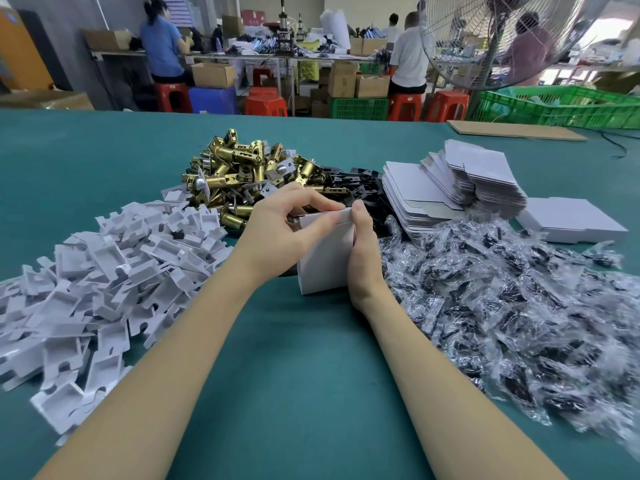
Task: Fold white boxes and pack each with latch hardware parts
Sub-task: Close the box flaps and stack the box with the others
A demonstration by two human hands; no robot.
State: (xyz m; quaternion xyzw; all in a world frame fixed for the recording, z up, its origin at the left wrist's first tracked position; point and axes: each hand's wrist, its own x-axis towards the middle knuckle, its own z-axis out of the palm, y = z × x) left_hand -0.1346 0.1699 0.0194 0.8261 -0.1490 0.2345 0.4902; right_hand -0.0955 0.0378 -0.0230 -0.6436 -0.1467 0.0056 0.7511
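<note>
A white box [325, 261] stands upright on the green table [294, 375] between my hands. My left hand [287, 230] curls over its top left, fingers pinching the top flap. My right hand [363, 247] grips the box's right side, thumb at the top edge. Behind the box lies a heap of brass latch bodies [239, 171] and a pile of black plates [360, 188]. Flat unfolded white boxes [450, 181] are stacked at the right. The box's inside is hidden.
White cardboard inserts [97, 282] spread over the left of the table. Clear bags of black screws [512, 299] cover the right. A folded white box [571, 220] lies far right. Green crates [561, 105], a fan [498, 36] and seated workers stand beyond the table.
</note>
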